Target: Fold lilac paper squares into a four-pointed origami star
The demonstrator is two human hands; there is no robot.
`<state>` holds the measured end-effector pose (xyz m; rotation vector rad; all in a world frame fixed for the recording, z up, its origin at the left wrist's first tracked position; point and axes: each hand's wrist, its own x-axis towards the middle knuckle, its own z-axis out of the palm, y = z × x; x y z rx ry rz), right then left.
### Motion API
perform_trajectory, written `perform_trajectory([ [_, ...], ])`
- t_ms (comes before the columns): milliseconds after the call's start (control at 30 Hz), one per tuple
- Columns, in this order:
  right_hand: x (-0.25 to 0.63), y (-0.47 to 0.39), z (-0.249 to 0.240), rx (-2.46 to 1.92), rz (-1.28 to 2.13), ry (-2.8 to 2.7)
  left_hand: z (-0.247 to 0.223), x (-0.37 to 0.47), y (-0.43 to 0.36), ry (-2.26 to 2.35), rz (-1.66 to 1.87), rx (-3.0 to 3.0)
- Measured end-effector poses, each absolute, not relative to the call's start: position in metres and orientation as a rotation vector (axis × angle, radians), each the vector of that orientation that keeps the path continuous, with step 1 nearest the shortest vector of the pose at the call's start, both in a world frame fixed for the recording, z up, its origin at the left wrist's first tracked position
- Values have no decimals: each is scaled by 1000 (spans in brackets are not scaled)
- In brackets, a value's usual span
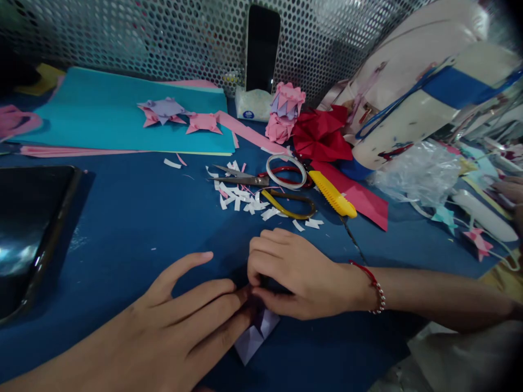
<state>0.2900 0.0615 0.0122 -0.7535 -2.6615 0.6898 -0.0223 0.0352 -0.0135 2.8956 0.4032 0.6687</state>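
A small folded piece of lavender paper (257,336) lies on the blue table near its front edge, partly covered by both hands. My left hand (192,321) rests palm down with fingers stretched out, its fingertips on the paper's upper part. From the right comes my right hand (294,275), a red beaded bracelet on its wrist. Its thumb and curled index finger pinch at the paper's top, beside the left fingertips. Scissors (245,181), a roll of white tape (286,171) and a yellow cutter (333,194) lie beyond the hands among white paper scraps.
A dark tablet or phone (32,234) lies at the left. Behind are blue paper sheets (110,120) with origami pieces, an upright phone (262,49), red folded paper (322,133) and a white-and-blue bottle (412,125). A plastic bag (420,169) sits at the right.
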Motion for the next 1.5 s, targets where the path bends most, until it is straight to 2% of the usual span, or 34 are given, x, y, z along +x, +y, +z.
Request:
perform_trajectory([
  [567, 289, 62, 12, -753, 580, -2704, -13, -19, 34, 424, 711, 2897],
  [867, 308, 69, 8, -687, 784, -2601, -23, -30, 27, 427, 691, 2952],
  [1500, 293, 65, 15, -751, 755, -2598, -50, -45, 22, 447, 693, 2947],
])
